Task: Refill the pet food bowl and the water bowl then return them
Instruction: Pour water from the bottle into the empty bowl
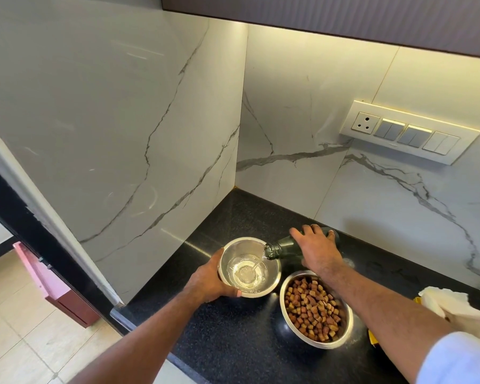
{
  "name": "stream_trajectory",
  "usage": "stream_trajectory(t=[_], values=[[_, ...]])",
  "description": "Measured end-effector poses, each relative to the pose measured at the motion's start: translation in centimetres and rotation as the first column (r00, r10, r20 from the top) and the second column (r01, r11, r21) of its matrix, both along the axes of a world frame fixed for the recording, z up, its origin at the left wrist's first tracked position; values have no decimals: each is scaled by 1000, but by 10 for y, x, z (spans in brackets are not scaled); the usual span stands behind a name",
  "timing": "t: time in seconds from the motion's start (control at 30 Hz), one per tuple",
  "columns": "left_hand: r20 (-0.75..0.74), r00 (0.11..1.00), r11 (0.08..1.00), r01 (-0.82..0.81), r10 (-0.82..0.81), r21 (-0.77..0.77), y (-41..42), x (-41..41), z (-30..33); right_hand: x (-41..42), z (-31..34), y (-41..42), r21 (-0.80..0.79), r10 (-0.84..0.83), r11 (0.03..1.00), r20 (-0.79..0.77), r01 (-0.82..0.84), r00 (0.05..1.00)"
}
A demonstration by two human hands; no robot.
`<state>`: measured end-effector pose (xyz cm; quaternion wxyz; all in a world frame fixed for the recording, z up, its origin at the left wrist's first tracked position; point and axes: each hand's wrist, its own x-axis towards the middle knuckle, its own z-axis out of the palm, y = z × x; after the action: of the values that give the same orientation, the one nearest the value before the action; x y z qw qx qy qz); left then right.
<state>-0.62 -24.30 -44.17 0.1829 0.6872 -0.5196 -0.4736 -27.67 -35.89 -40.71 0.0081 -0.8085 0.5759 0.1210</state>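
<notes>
Steel is catching the under-cabinet light on both bowls, which are sitting side by side on the black speckled desk (233, 342) near its front corner. The left hand (208, 281) is cupping the near wall of the water bowl (249, 266), fingers wrapped round its outside, most likely to keep the light bowl from sliding or tipping while water is landing in it. The right hand (317, 249) is gripping the body of a dark green glass bottle (284, 246) from above, fingers closed over it, and is tilting it nearly flat so that its open mouth is hanging just over the far rim; a thin stream is running into the bowl, where a shallow pool is covering the bottom. Holding the mouth that low is probably meant to limit splashing. The food bowl (316, 309) is standing just beside the water bowl, apart from both hands and heaped with brown kibble (313, 311), so that half of the job seems done. A white cloth (449, 306) is lying at the right edge, perhaps kept handy for drips. Both bowls are yet to be carried back to their place
</notes>
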Motion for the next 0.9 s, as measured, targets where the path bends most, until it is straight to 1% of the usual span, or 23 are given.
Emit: stream_trajectory(t=[0.17, 0.37, 0.63, 0.9], values=[[-5, 1000, 1000, -9, 9, 11, -1, 2, -1, 1, 1, 0, -8, -4, 1000, -2, 4, 1000], [27, 1000, 1000, -12, 12, 3, -1, 4, -1, 2, 3, 0, -3, -9, 1000, -7, 9, 1000], [53, 999, 1000, -13, 11, 28, -1, 8, 1, 2, 3, 0, -4, -7, 1000, -4, 7, 1000], [28, 1000, 1000, -4, 4, 9, 1, 7, 0, 2, 5, 5, 3, -14, 1000, -3, 14, 1000]])
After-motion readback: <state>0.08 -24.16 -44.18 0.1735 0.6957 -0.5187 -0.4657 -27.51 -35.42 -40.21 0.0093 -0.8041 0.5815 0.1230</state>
